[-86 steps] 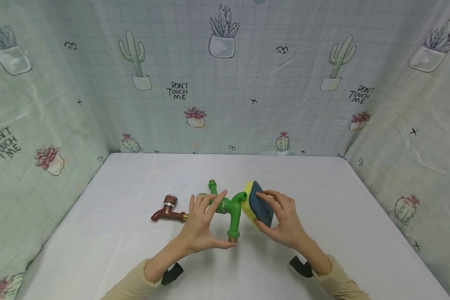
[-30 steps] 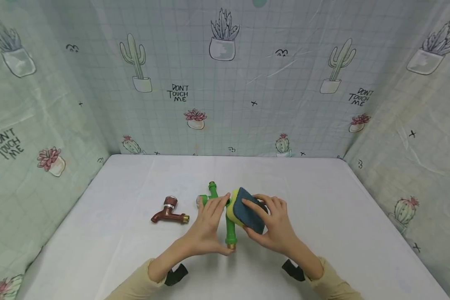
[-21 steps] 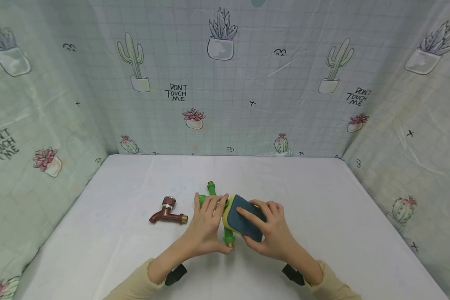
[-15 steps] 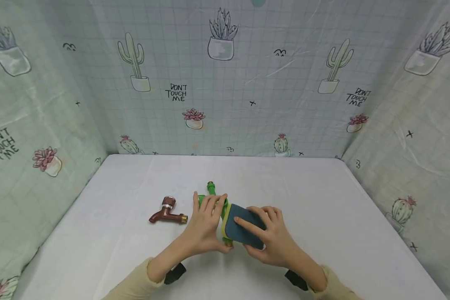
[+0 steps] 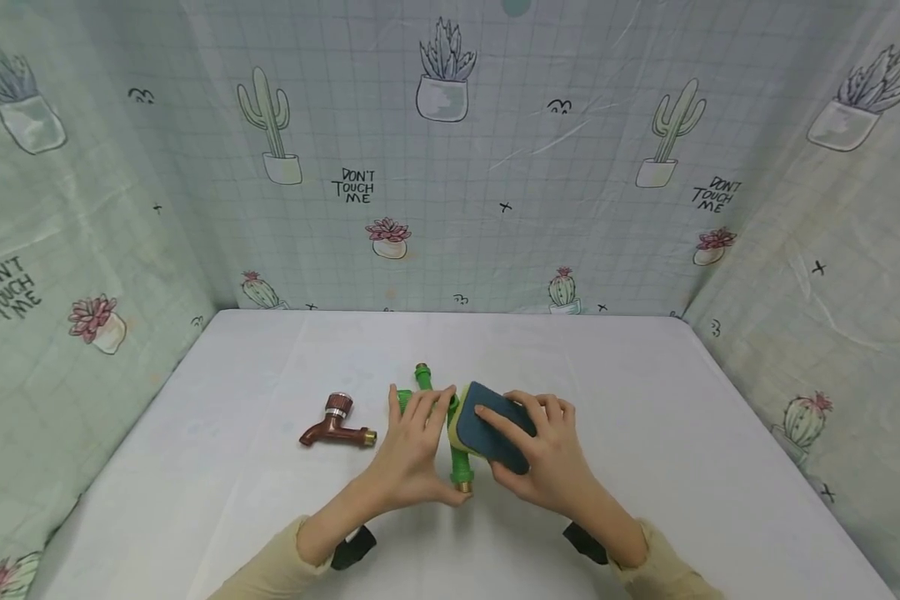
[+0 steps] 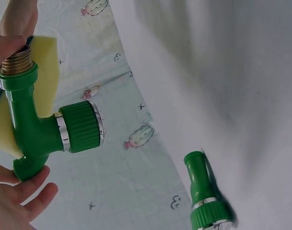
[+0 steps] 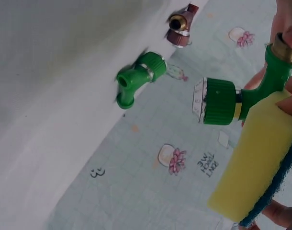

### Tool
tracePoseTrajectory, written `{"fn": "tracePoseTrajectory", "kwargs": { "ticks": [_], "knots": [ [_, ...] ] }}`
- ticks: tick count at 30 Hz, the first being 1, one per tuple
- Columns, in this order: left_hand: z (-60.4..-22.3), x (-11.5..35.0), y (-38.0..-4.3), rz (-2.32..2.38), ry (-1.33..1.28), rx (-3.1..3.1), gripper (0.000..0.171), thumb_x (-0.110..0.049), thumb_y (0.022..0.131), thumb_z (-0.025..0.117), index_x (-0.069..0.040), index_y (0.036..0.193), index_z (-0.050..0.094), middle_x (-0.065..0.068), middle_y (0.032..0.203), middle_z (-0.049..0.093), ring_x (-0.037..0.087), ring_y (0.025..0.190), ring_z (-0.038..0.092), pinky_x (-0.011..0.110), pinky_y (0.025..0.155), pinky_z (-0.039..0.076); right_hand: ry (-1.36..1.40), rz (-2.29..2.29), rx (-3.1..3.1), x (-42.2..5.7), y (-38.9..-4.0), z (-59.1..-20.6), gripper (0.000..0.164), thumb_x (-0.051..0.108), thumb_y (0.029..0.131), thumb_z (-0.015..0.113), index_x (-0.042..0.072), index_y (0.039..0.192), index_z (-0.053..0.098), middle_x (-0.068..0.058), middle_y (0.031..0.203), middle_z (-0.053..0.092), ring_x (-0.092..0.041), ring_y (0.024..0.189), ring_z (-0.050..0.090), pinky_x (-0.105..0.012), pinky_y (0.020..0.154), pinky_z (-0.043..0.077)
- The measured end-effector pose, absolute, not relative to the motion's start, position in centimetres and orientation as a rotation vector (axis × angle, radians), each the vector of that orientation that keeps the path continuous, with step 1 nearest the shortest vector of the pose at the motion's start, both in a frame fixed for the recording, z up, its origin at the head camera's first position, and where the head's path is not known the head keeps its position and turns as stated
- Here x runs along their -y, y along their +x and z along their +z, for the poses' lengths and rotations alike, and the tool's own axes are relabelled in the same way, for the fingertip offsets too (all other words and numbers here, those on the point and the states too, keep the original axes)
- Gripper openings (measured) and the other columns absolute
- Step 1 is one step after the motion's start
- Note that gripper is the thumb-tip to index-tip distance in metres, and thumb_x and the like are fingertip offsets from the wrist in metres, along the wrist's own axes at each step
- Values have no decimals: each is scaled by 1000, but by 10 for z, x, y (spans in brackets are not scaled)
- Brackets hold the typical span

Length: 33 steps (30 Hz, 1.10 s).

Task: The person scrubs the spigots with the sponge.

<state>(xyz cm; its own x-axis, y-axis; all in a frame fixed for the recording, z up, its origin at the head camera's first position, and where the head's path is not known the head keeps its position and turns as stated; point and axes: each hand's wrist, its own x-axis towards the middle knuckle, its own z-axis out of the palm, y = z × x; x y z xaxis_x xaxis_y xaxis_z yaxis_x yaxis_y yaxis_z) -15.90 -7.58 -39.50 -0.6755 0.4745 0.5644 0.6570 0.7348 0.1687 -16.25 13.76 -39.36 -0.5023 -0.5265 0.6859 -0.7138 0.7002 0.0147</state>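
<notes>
My left hand (image 5: 408, 457) holds a green water tap (image 5: 461, 467) above the table, thumb at its brass threaded end and fingertips at the spout. In the left wrist view the tap (image 6: 28, 122) shows its ribbed green knob with a silver ring. A scouring sponge (image 5: 495, 427), yellow with a dark blue scrub side, is gripped by my right hand (image 5: 551, 458). Its yellow face lies against the tap's body, and my index finger stretches across the blue side. The right wrist view shows the sponge (image 7: 253, 160) overlapping the tap near its neck.
A second green tap (image 7: 141, 74) lies on the white table (image 5: 615, 375) behind my left hand, partly hidden in the head view. Left of it lies a brown tap (image 5: 335, 427) with a brass end. Cactus-printed cloth (image 5: 495, 150) surrounds the table's back and sides.
The sponge has come from the tap's right side onto its body, slid down toward the threaded end, then moved back up. My left hand keeps its hold, nearly still.
</notes>
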Motion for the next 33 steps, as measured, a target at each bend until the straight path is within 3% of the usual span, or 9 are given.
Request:
{"fn": "tracePoseTrajectory", "kwargs": {
  "ticks": [8,14,23,33],
  "knots": [
    [-398,75,-156,-551,-895,2433,121,-60,39,79,0,133,33,11,120,47,25,112,42,74,91,18,822,382,2265,-138,-170,-394,50,49,82,45,26,126,50,-16,112,50,-29,86,42,-48,72,31],
    [-397,76,-158,-605,-918,2366,121,-59,38,80,-1,133,32,11,121,46,24,113,43,74,91,18,895,518,2273,-142,-170,-397,52,53,84,42,25,126,50,-11,115,49,-22,90,43,-46,75,32],
    [-393,82,-163,-655,-887,2324,122,-56,37,82,-1,133,32,11,119,48,25,112,44,74,91,19,1088,819,2309,-142,-156,-405,55,42,78,62,23,128,48,-4,124,46,-12,99,43,-41,80,31],
    [-392,87,-164,-809,-865,2342,124,-45,36,86,-2,136,28,13,121,48,27,114,43,72,96,14,1203,841,2211,-142,-153,-405,54,41,78,62,20,126,50,-4,122,48,-12,98,44,-40,80,30]
  ]
}}
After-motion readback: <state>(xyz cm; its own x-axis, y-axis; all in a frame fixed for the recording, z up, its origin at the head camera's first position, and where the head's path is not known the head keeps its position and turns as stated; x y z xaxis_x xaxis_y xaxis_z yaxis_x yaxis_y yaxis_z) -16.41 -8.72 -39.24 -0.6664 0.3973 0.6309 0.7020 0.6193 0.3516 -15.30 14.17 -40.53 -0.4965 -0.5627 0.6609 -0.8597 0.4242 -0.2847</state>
